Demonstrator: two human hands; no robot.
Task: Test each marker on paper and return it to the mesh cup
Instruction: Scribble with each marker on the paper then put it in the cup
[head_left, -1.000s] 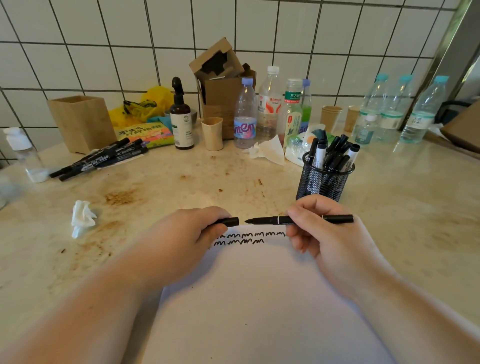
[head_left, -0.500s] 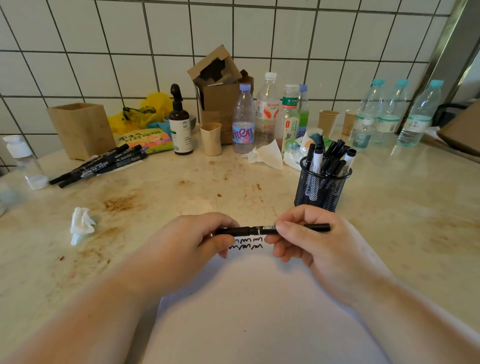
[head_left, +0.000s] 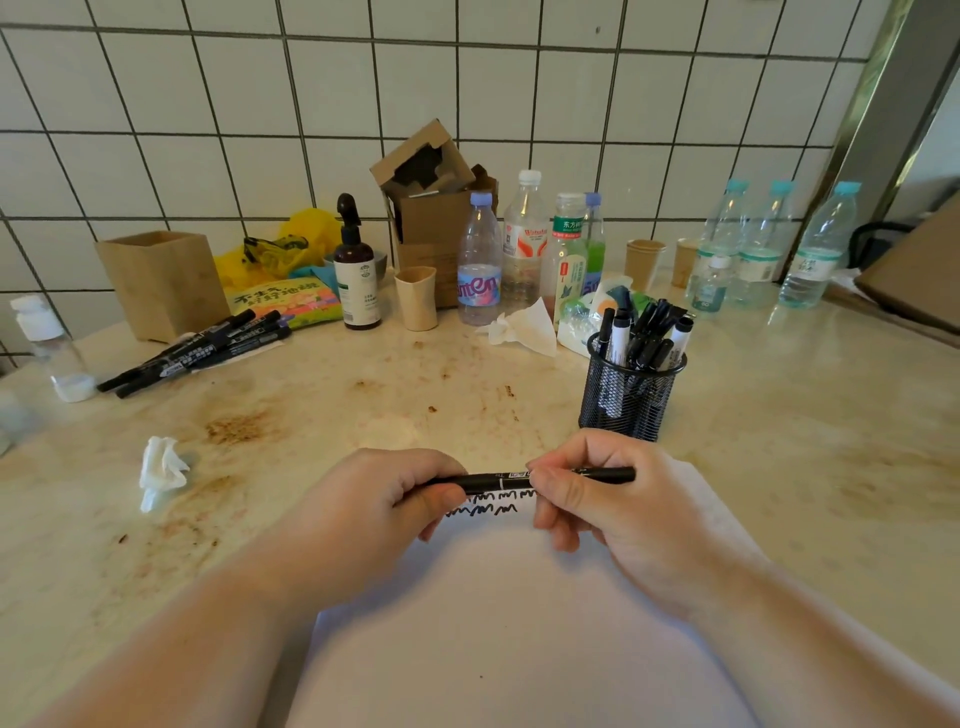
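Head camera, looking down on a stained counter: at far left, a loose row of black markers lies in front of a wooden box, well apart from the work area, probably a separate batch, though the frame cannot say whether tested or waiting. A crumpled tissue sits nearer, left of the hands. At centre, the left hand is closed around the cap end of a black marker while the right hand pinches its barrel, the pen held level between them just above the white paper. The cap appears seated (the join is partly hidden by fingers), which suits a pen about to go back. Two rows of black scribbles show on the paper just under it. Right and farther off, the mesh cup stands near the right hand, already crowded with markers, so dropping this one in calls for finding a gap among them.
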